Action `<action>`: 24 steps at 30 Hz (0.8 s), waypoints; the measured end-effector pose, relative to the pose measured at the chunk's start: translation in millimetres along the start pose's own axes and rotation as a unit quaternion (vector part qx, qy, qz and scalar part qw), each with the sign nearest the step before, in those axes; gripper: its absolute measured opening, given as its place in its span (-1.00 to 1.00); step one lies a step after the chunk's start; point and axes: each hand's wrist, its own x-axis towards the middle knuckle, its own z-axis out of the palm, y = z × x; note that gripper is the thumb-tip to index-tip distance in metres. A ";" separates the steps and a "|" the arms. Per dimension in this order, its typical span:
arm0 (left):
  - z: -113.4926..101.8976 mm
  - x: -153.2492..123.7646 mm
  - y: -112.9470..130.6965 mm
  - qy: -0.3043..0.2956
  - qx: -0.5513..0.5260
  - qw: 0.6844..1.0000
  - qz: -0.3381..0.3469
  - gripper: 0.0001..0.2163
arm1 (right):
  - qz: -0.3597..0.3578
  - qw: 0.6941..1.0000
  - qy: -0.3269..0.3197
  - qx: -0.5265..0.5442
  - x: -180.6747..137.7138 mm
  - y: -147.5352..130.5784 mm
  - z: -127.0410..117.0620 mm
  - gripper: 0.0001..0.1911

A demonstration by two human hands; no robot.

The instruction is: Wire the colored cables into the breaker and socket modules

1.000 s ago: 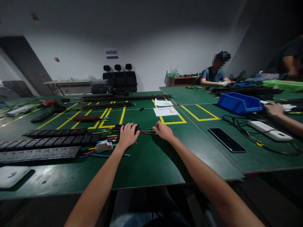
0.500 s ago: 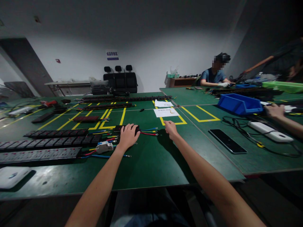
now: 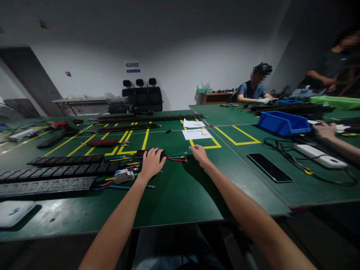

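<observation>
My left hand [image 3: 152,164] lies over a short black wired block [image 3: 138,153], its fingers across the top and the thumb at the near side. Blue, yellow and red wires [image 3: 176,160] with ring terminals stick out from the block's right end. Just past the wire tips, my right hand [image 3: 199,155] is closed in a pinch above the green table; anything between its fingertips is too small to make out. To the left of my left wrist sits a white-and-grey circuit breaker [image 3: 124,176] with wires on it.
Several long power strips [image 3: 47,184] line the left side. White paper sheets [image 3: 197,134] lie beyond my right hand. At right are a phone [image 3: 269,167], a blue bin [image 3: 284,123], cables [image 3: 287,159] and a co-worker's hand [image 3: 326,131]. Another person [image 3: 253,90] sits at the back.
My right hand has shifted slightly left toward the wire ends, still pinched. My left hand stays on the block. A person at far right has moved more into view.
</observation>
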 end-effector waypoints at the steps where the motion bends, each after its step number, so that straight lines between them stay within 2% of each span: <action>1: 0.1 0.2 -0.1 -0.001 0.000 1.000 0.000 -0.56 | 0.000 1.000 0.002 0.004 -0.9 -0.8 0.9 -0.72; 24: -0.2 0.9 -1.2 -0.007 -0.012 1.000 0.007 -0.54 | -0.024 0.999 -0.018 -0.023 -6.4 -7.6 -0.8 -0.74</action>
